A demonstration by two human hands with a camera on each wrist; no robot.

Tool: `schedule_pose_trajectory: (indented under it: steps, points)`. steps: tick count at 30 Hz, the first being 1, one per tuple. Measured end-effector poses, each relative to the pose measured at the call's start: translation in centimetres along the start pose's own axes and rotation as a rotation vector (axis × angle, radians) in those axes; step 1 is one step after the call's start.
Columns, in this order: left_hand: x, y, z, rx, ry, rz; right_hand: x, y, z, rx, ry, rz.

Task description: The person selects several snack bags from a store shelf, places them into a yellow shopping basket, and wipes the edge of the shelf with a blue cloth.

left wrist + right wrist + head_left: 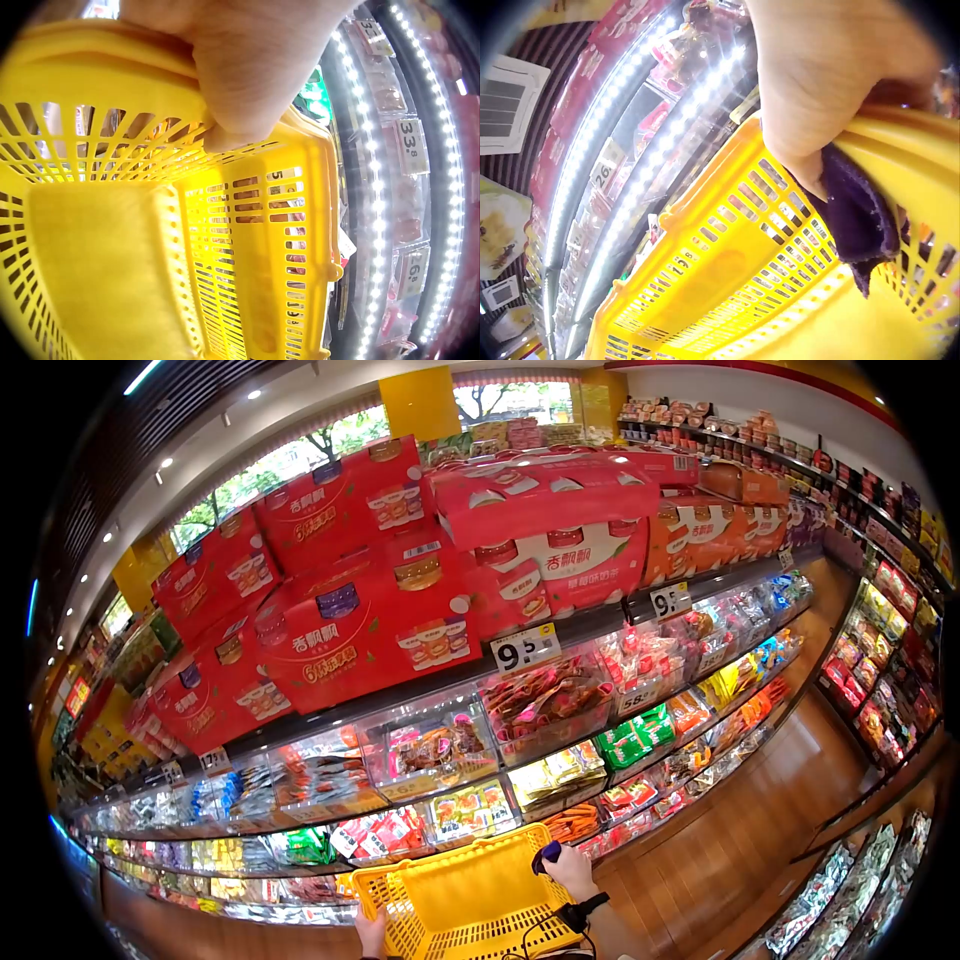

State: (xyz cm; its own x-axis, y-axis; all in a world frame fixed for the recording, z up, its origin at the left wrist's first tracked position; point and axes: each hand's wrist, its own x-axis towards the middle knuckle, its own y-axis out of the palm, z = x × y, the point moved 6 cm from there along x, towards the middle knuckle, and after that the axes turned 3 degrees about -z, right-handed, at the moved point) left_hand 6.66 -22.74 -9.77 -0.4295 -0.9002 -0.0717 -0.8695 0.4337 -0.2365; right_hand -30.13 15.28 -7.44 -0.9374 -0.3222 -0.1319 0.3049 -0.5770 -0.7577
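Observation:
A yellow plastic shopping basket [470, 890] with slotted walls is held at the bottom of the head view, in front of the shelves. My left hand [371, 932] grips its left end; the left wrist view shows the thumb [236, 112] hooked over the rim to the inside. At the opposite end, my right hand [572, 872] grips the rim. A dark purple cloth [855, 210] is pinched under the right thumb and hangs down the inside wall. The right hand's other fingers are hidden behind the rim.
Tilted shelf bins of wrapped snacks [548, 695] run just beyond the basket, with price tags [527, 650] above. Red gift boxes [370, 620] are stacked on top. Wooden floor [740, 820] extends to the right, toward another rack [880, 660]. More bins [850, 890] stand at lower right.

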Motion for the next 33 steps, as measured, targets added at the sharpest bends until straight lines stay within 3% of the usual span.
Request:
schedule_pose_trajectory:
  steps: [3,6,8,11,14,15,21,26,30,33]
  points:
    - [-0.8,-0.1,0.6,-0.043,-0.028,-0.022,-0.3,-0.7,0.7,0.031,0.006,-0.002]
    - [-1.8,1.0,-4.2,-0.002,0.049,0.007,-0.4,-0.9,1.0,0.046,0.056,0.025]
    - [-1.0,0.3,-2.7,0.15,0.153,0.017,-0.3,-0.4,0.7,0.049,0.042,0.053]
    - [-0.7,0.0,-1.5,0.055,0.07,0.0,-0.4,-1.3,1.4,0.149,0.043,0.034]
    - [-0.8,-0.3,-1.7,0.163,0.153,-0.031,-0.3,-0.9,1.3,0.114,0.026,0.034]
    - [-0.8,-0.5,-1.1,0.187,0.072,-0.021,-0.3,-1.2,1.7,0.084,0.016,0.042]
    - [-0.2,-0.6,0.5,0.156,0.103,-0.007,0.3,-0.3,0.9,0.126,0.041,0.013]
    - [-1.2,-0.4,-2.4,0.234,0.108,-0.014,0.4,0.0,0.5,0.074,0.014,-0.038]
    - [-0.9,-0.3,-2.7,0.196,0.124,0.012,0.0,-0.4,1.2,0.138,0.134,-0.049]
    - [-1.3,0.0,-3.6,0.204,0.101,0.012,1.1,1.2,-0.6,0.23,0.084,-0.029]
